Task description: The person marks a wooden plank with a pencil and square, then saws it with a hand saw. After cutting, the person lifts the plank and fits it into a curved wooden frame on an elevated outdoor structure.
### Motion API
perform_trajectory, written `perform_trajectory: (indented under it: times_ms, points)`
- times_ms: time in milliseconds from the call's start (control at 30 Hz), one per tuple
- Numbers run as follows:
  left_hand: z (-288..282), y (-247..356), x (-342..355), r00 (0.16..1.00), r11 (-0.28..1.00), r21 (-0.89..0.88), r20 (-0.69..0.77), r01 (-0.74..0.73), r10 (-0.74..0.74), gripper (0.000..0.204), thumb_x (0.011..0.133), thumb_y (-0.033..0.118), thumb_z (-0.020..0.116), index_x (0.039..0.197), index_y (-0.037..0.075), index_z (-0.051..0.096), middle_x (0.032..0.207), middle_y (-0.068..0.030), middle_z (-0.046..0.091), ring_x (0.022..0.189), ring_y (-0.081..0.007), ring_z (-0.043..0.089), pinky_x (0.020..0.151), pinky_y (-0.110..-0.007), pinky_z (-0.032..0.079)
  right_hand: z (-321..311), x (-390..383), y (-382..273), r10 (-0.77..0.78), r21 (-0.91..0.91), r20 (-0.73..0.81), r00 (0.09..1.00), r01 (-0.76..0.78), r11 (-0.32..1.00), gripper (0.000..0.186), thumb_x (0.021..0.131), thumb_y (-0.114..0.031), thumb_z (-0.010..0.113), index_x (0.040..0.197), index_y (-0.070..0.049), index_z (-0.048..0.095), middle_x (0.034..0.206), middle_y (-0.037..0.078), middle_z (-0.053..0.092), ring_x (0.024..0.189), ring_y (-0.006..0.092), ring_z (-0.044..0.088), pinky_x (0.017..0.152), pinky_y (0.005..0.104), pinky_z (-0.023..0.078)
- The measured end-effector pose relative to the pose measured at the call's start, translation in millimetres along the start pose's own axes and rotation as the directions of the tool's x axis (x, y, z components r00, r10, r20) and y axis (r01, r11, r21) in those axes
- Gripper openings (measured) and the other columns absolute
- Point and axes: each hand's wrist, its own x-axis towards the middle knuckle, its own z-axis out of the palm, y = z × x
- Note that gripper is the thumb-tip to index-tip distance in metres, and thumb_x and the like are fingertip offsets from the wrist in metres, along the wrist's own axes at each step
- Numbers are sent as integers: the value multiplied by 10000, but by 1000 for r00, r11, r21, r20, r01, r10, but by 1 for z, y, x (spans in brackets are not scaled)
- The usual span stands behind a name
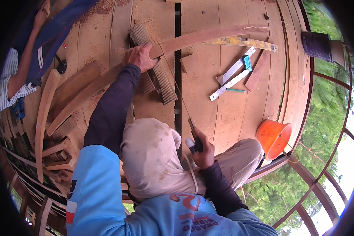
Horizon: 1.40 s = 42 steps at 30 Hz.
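Plank floor point(206, 104); left hand point(139, 57) clasps a curved board point(208, 37), right hand point(205, 154) curls round what seems a saw point(199, 137).

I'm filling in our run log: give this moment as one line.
left hand: on wooden plank | right hand: grips handsaw | handsaw: blade at plank's edge | grooved block: under plank

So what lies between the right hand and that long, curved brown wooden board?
In the head view, a thin, straight saw blade slants from right hand to board.
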Motion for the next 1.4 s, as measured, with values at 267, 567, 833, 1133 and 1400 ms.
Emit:
perform_trajectory:
  times_ms: [267, 567, 833, 1133, 1400]
  points:
    - [15, 6, 20, 991, 996, 26, -100, -84, 86, 514, 787, 434, 863, 1077, 67, 649, 1116, -156, 732, 1037, -405, 714, 893, -506, 577, 45, 194, -38, -147, 72, -81, 986, 153, 986, 526, 937, -186, 774, 1422, -121, 580, 1170, 239, 749, 1048, 432, 734, 838, 464, 603]
    - [1, 3, 2, 999, 998, 55, -41, -26, 28, 472, 758, 344, 879, 1057, 72, 634, 1096, -167, 727, 1032, -406, 707, 865, -498, 571, 2, 18, -4, -13, 81, -45, 999, 17, 997, 471, 946, -90, 791, 1388, -73, 627, 1258, 211, 749, 1167, 309, 745, 947, 384, 612]
    - [10, 0, -4, 999, 998, 68, -38, -12, 14, 473, 763, 391, 874, 1053, 103, 637, 1112, -140, 732, 1038, -406, 708, 875, -522, 570, 49, 153, -28, -109, 143, -71, 992, 118, 983, 471, 979, -242, 742, 1414, -142, 593, 1078, 235, 764, 976, 442, 742, 803, 492, 598]
    - [14, 11, 7, 996, 997, 63, -77, -38, 42, 518, 769, 444, 882, 1015, 78, 611, 1112, -140, 733, 1047, -403, 706, 870, -515, 568, 22, 143, -11, -45, 115, -37, 998, 49, 992, 483, 951, -173, 771, 1407, -158, 611, 1127, 224, 759, 1012, 419, 748, 814, 456, 609]
    - [7, 2, 4, 999, 999, 39, -52, 4, -2, 494, 787, 408, 868, 1090, 88, 645, 1179, -130, 734, 1075, -400, 713, 907, -505, 577, 3, 30, -5, -15, 113, -30, 999, 19, 993, 515, 912, -66, 827, 1388, -59, 631, 1308, 223, 729, 1239, 285, 715, 1011, 382, 573]
